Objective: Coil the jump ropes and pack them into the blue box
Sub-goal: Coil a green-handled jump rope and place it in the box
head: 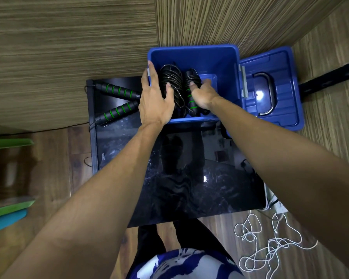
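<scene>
Hands reached into an open blue plastic box [226, 63] at twelve o'clock on a glossy black table [189, 178]. Left hand [155, 99] lay flat, fingers spread over a coiled black jump rope [170, 77]; right hand [203, 94] gripped its green-ringed black foam handles [190, 85]. Two matching spare handles [117, 101] lay at nine o'clock of the box.
</scene>
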The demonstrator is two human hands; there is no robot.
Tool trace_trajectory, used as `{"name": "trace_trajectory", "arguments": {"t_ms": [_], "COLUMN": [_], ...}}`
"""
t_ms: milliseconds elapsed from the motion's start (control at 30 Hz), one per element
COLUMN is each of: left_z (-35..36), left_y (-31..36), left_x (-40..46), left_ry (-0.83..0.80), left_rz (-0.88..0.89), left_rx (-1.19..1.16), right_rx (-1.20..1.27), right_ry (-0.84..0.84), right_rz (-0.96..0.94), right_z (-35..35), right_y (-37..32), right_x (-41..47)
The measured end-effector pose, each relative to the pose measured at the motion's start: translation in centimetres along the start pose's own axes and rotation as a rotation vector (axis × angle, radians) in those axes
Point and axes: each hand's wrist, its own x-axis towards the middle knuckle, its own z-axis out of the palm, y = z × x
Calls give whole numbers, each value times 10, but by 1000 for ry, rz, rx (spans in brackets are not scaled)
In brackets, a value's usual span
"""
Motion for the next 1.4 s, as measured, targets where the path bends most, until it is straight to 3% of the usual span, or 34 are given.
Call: {"name": "trace_trajectory", "arguments": {"t_ms": [267,467,667,933,1167,1400], "left_z": [0,-1,0,0,1,1], "left_y": [0,0,0,0,0,1], "left_x": [0,0,1,0,0,0], "left_ry": [1,0,-1,2,0,-3], "left_rz": [3,-5,-2,-4,4,-1], "left_rx": [-11,-19,-24,-20,2,17], "right_rx": [142,117,218,232,17,434], "right_ry": [43,87,-112,-122,111,-108], "right_rz": [40,35,98,2,-152,-2], "right_z": [-17,-30,-25,-24,-11,-13], "right_y": [12,22,23,15,11,22], "right_x": [9,14,5,5,7,10]}}
